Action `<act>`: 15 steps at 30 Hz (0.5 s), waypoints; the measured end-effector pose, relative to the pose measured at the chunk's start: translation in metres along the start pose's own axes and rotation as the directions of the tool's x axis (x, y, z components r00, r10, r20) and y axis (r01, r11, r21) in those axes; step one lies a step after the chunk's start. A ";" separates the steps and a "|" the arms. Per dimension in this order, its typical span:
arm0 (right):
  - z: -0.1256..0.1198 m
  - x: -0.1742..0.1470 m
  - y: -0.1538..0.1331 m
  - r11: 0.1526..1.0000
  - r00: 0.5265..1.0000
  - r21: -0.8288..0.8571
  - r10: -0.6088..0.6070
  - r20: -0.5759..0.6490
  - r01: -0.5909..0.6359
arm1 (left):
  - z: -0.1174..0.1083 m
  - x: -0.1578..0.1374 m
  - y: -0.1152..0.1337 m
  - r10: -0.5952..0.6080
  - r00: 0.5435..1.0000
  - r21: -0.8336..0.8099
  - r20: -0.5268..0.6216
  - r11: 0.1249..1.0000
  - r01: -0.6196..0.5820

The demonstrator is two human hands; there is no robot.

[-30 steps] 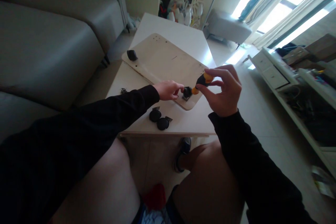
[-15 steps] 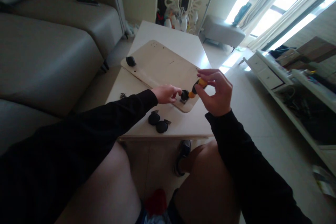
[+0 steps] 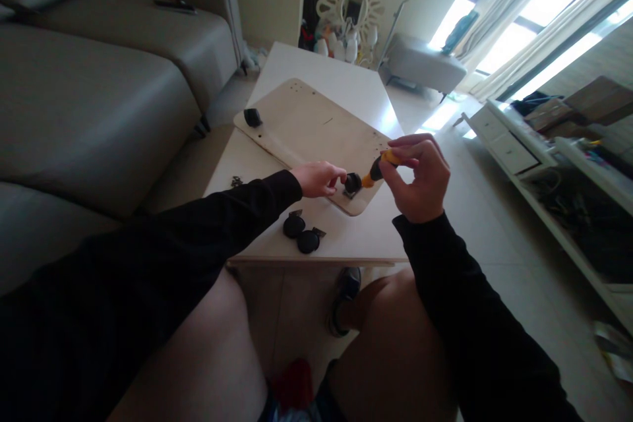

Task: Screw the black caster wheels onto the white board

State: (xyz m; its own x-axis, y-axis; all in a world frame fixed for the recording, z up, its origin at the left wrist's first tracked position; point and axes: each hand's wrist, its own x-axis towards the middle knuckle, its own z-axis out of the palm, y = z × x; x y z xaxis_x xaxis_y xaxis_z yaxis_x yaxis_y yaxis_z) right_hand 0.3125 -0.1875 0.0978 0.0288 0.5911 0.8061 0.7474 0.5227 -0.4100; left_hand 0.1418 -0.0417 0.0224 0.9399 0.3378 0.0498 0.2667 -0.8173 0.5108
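Observation:
My right hand (image 3: 420, 175) grips a yellow-and-black screwdriver (image 3: 377, 168) by its handle, tilted with its lower end at a black caster wheel (image 3: 353, 182). That caster's metal plate lies on a near corner of a pale wooden board (image 3: 311, 122). My left hand (image 3: 321, 179) rests over the board's edge, fingers curled, with the index fingertip against the caster. The screwdriver's tip is too small to make out. Another black caster (image 3: 252, 117) stands on the board's left corner.
Two loose casters, one of them a round black wheel with a metal plate (image 3: 308, 241), lie near the front of the white table (image 3: 341, 247). Small screws (image 3: 237, 181) are piled at its left. A grey sofa (image 3: 93, 92) stands left, a white cabinet (image 3: 509, 138) right.
My right hand and the screwdriver handle have shifted slightly to the right, away from the caster. The left hand stays at the caster. The whole view has moved a little.

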 end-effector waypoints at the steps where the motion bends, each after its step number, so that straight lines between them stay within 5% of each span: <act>1: 0.000 0.000 -0.001 1.000 1.000 0.001 -0.003 0.017 0.002 | 0.000 0.000 0.000 -0.001 1.000 -0.003 0.000 1.000 0.001; 10: -0.003 0.005 -0.002 0.993 0.997 -0.098 -0.071 -0.011 0.070 | -0.001 0.000 0.001 -0.007 1.000 0.003 0.007 1.000 0.007; 15: -0.004 0.004 -0.004 0.999 0.998 0.047 0.000 0.055 -0.002 | 0.000 0.000 0.000 -0.016 1.000 -0.003 0.015 1.000 0.016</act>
State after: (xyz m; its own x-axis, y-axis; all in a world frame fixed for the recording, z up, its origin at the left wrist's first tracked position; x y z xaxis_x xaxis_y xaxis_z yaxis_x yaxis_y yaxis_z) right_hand 0.3123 -0.1898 0.1050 -0.0079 0.6238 0.7816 0.7155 0.5495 -0.4314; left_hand 0.1420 -0.0420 0.0224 0.9387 0.3434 0.0286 0.2808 -0.8104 0.5142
